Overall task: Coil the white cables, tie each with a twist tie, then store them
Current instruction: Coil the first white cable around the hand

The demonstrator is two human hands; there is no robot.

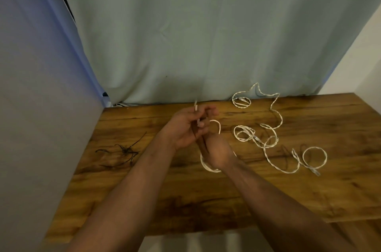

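My left hand point(188, 126) and my right hand point(217, 151) meet above the middle of the wooden table point(144, 185). Between them is a white cable point(207, 166), looped into a coil that hangs around my right hand. My left hand pinches the cable's plug end, which sticks up past the fingers. Other white cables point(268, 140) lie loose and partly looped on the table to the right, one with a small coil at the back point(241, 102). A bunch of dark twist ties point(125, 151) lies on the left of the table.
A pale green curtain point(206, 35) hangs behind the table. A grey wall point(37, 107) borders the table on the left, a white wall point(362, 66) at the right. The table's front edge runs near my forearms.
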